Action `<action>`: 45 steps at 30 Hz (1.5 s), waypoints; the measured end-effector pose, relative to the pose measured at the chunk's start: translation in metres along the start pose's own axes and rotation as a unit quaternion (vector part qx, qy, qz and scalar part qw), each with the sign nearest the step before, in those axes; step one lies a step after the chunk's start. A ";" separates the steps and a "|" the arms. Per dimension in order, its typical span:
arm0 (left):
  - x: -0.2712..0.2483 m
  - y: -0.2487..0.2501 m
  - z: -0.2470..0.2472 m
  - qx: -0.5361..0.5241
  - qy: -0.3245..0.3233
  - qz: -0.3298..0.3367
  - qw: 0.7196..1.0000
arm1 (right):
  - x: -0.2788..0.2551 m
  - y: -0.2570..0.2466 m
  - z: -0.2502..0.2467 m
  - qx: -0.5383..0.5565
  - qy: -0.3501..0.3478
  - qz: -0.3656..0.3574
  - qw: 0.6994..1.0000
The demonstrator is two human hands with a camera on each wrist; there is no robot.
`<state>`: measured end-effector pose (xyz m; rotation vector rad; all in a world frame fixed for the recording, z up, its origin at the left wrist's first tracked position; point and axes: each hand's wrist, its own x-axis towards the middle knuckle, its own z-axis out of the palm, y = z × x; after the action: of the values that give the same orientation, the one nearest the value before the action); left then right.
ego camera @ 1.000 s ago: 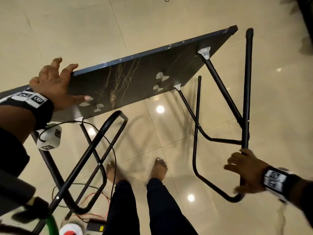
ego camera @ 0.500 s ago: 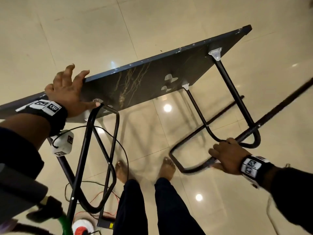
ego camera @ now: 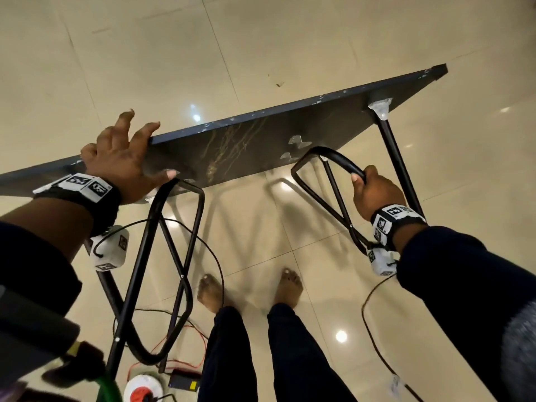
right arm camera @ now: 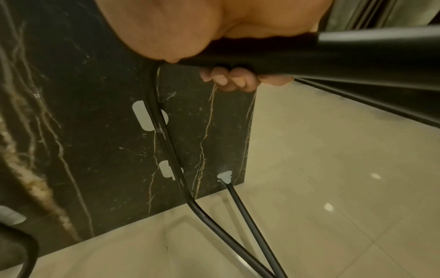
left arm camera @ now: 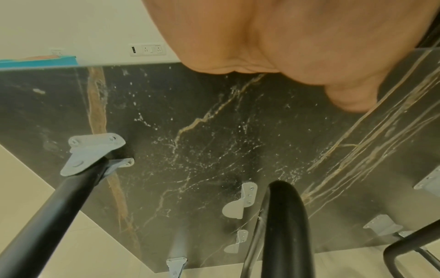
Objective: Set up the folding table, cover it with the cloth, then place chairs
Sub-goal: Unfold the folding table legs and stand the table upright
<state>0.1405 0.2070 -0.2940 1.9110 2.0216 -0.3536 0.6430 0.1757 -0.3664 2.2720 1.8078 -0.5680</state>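
The folding table's top (ego camera: 246,152) stands tilted on edge, with its dark marbled underside (left arm camera: 190,141) facing me. My left hand (ego camera: 121,158) holds its upper edge at the left, fingers over the rim and thumb on the underside. My right hand (ego camera: 374,192) grips the black tube of the right leg frame (ego camera: 333,153), fingers (right arm camera: 228,77) curled round it. That loop lies close to the metal clips (ego camera: 295,140) on the underside. The left leg frame (ego camera: 174,250) reaches up under my left thumb. No cloth or chairs are in view.
My bare feet (ego camera: 249,288) stand on the glossy tiled floor just behind the table. Cables (ego camera: 214,256), a white round item (ego camera: 143,387) and a small black box (ego camera: 182,382) lie at the lower left. A wall socket plate (left arm camera: 147,49) shows in the left wrist view.
My right hand has swung the right leg frame up from the floor side until its loop sits by the underside clips. The tabletop has shifted right in view; my left hand keeps its hold.
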 end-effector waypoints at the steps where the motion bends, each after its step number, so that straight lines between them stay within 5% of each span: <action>1: 0.000 0.000 0.001 -0.001 0.002 0.002 1.000 | 0.003 0.002 0.000 0.003 0.003 0.013 1.000; 9: -0.002 0.000 0.002 -0.006 -0.006 0.002 1.000 | 0.028 0.010 -0.008 0.049 0.038 0.094 0.994; 23: 0.018 0.000 -0.010 0.012 -0.005 -0.007 1.000 | 0.041 -0.016 -0.016 0.037 0.047 0.089 0.994; 45: 0.027 -0.008 -0.014 -0.079 0.008 -0.010 0.997 | 0.092 -0.067 -0.039 -0.031 0.087 -0.026 0.995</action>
<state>0.1301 0.2370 -0.2926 1.8052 2.0170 -0.1782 0.6028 0.2886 -0.3618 2.3025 1.9398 -0.3266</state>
